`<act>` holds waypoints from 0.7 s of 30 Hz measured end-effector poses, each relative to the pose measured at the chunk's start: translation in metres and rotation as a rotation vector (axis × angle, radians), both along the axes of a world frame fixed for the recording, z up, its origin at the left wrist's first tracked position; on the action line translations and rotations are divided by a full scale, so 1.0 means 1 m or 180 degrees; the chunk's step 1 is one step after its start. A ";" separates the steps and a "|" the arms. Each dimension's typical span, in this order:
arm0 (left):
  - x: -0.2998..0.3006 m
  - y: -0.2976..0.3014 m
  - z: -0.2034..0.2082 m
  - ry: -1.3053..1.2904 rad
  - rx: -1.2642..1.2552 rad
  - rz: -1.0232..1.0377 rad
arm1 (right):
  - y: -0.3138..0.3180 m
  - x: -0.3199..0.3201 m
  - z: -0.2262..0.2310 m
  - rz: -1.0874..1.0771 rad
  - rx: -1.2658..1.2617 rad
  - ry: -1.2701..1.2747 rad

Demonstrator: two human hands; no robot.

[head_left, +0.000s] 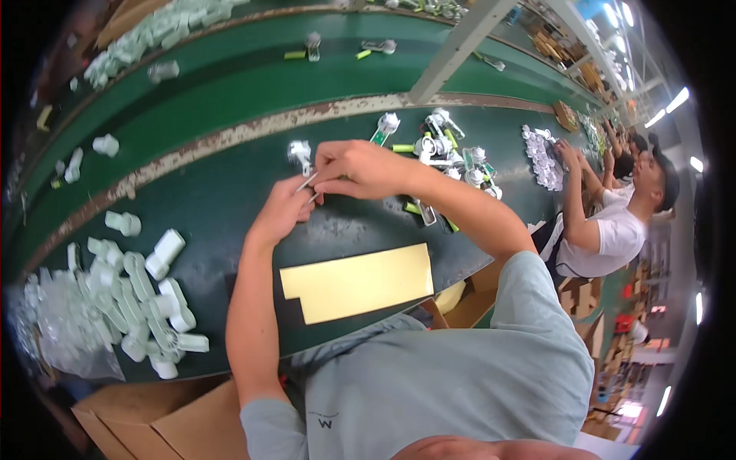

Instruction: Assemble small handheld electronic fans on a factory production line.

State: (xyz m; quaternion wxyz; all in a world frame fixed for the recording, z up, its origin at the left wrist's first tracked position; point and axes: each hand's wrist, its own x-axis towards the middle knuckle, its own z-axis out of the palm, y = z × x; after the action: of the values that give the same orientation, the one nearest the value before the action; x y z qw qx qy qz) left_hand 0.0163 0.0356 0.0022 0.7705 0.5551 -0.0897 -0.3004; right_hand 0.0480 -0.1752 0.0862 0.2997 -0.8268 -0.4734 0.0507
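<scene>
My left hand [284, 208] and my right hand [359, 170] meet over the dark green worktop [218, 188]. Closed fingers of both hands grip a thin, pale, straight-edged piece [307, 183], mostly hidden between them, so its kind cannot be made out. Just beyond the fingertips is a small part with a round white head [300, 150]; its stem runs toward my hands, and whether they hold it is unclear. Right of my right hand lies a pile of white-headed assemblies [452, 153] with yellow-green pieces. One assembly with a green circuit board [381, 135] lies apart from them.
Pale green plastic housings [138, 295] heap up at left beside a clear plastic bag [73, 330]. A yellow sheet [360, 282] lies before me. Behind a worn ledge [253, 129] runs a green belt [230, 80] carrying parts. A co-worker [606, 222] handles white pieces at right.
</scene>
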 end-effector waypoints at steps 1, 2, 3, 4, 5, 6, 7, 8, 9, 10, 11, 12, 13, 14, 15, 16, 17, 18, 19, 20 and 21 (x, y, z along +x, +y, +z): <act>-0.002 -0.005 0.007 0.0014 -0.0049 0.0186 | -0.004 -0.003 0.000 -0.0138 0.0264 -0.0012; -0.001 0.000 0.001 -0.0028 -0.0022 0.0058 | -0.007 -0.006 0.000 -0.0342 0.0804 -0.0130; 0.000 0.002 0.001 -0.0054 -0.0002 -0.0070 | -0.011 -0.010 0.002 -0.0834 0.1144 -0.0191; -0.003 0.001 0.002 -0.0026 0.0004 -0.0003 | -0.015 -0.015 0.003 -0.1323 0.1495 -0.0239; -0.002 0.001 0.003 0.0042 -0.0210 -0.0112 | -0.022 -0.018 -0.002 -0.1724 0.1619 0.0023; 0.000 -0.001 0.008 0.0121 -0.0409 -0.0238 | -0.024 -0.020 -0.017 -0.1862 0.1787 0.0249; -0.005 -0.006 0.013 0.0249 -0.0612 -0.0141 | -0.024 -0.024 -0.034 -0.1994 0.1962 0.0482; -0.006 -0.006 0.018 0.0269 -0.0716 -0.0250 | -0.023 -0.031 -0.045 -0.1916 0.1919 0.0861; -0.008 -0.005 0.021 0.0302 -0.0813 -0.0367 | -0.019 -0.034 -0.056 -0.1883 0.2093 0.1198; -0.006 -0.006 0.018 0.0210 -0.0821 -0.0513 | -0.019 -0.038 -0.064 -0.1727 0.2216 0.1343; -0.007 -0.004 0.018 0.0121 -0.0856 -0.0630 | -0.015 -0.041 -0.064 -0.1580 0.2450 0.2056; -0.008 -0.003 0.019 0.0046 -0.0899 -0.0765 | -0.013 -0.045 -0.062 -0.1410 0.2670 0.2765; -0.009 -0.003 0.021 -0.0006 -0.0884 -0.0822 | -0.011 -0.045 -0.069 -0.1295 0.2771 0.3156; -0.011 -0.001 0.023 -0.0035 -0.0851 -0.0781 | -0.012 -0.045 -0.069 -0.1110 0.2662 0.3355; -0.013 -0.003 0.024 -0.0050 -0.0837 -0.0774 | -0.017 -0.047 -0.069 -0.0961 0.2556 0.3540; -0.012 -0.004 0.022 -0.0136 -0.0776 -0.0759 | -0.019 -0.043 -0.079 -0.0777 0.2536 0.3315; -0.013 -0.003 0.021 -0.0147 -0.0753 -0.0748 | -0.022 -0.044 -0.073 -0.0790 0.2439 0.3453; -0.013 -0.002 0.020 -0.0158 -0.0736 -0.0734 | -0.026 -0.046 -0.066 -0.0800 0.2336 0.3593; -0.013 -0.002 0.020 -0.0190 -0.0627 -0.0703 | -0.029 -0.047 -0.065 -0.0734 0.2368 0.3789; -0.014 -0.003 0.022 -0.0229 -0.0555 -0.0741 | -0.032 -0.048 -0.065 -0.0625 0.2359 0.3889; -0.014 -0.003 0.024 -0.0269 -0.0487 -0.0773 | -0.034 -0.049 -0.066 -0.0509 0.2345 0.3988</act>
State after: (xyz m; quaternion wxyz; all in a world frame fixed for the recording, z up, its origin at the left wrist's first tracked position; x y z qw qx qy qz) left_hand 0.0019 0.0328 0.0262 0.7641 0.4919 -0.2111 -0.3601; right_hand -0.0012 -0.2091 0.0204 0.7757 -0.5202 -0.1376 0.3296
